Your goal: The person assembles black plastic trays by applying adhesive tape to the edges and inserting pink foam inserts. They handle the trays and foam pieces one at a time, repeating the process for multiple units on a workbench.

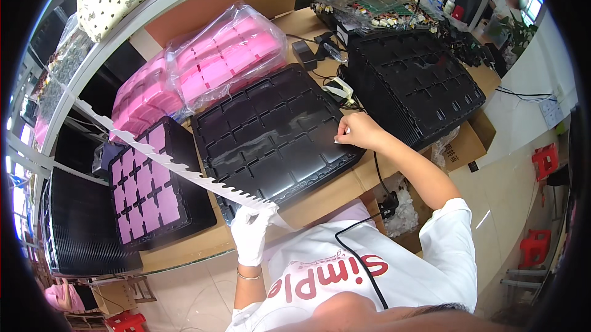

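Observation:
My left hand (pixel 250 233), in a white glove, is closed on the near end of a long white paper-like strip (pixel 166 161) with a jagged, toothed edge. The strip stretches away to the upper left, passing over a tray of pink pieces. In front of me lies a black plastic tray (pixel 277 132) with a grid of compartments, covered by a glossy dark surface. Above its right part is my bare right hand (pixel 362 130), thumb and fingertips pinched together. Whatever the pinch holds, if anything, is too small to make out.
Black trays are stacked at the right (pixel 418 85) and far left (pixel 86 221). A black tray with pink inserts (pixel 144 190) stands left. Behind are bagged pink trays (pixel 228 55), cables, and a pile of green circuit boards (pixel 381 2). A black cable (pixel 354 249) hangs across my shirt.

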### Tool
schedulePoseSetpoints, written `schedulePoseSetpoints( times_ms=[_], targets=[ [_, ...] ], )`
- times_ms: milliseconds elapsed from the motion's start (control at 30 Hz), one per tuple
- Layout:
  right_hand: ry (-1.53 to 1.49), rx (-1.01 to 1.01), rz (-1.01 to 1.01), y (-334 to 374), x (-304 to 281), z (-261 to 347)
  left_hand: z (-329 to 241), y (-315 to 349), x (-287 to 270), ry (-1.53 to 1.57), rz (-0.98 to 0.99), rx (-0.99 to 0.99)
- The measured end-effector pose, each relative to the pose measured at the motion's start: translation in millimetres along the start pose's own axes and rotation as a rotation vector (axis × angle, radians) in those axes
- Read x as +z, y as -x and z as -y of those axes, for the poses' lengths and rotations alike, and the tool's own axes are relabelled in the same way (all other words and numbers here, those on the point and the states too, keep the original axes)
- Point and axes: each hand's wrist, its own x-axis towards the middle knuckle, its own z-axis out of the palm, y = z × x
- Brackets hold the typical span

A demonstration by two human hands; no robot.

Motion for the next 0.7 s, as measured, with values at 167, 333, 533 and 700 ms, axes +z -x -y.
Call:
schedulePoseSetpoints(
  times_ms=[167, 333, 533, 700],
  targets=[
    [0.001, -0.006, -0.028, -1, 4, -5, 2, 0, -2, 0.013, 0.011, -0.012],
    [0.002, -0.022, -0.048, -1, 7, -7, -2, 1, 0, 0.018, -0.006, -0.03],
    [-0.057, -0.104, 0.024, 14, 4, -5, 4, 1, 0, 0.004, -0.013, -0.004],
    [-0.496, -0.083, 0.039, 37, -3, -18, 3, 1, 1, -0.014, 0.001, 0.002]
  ],
)
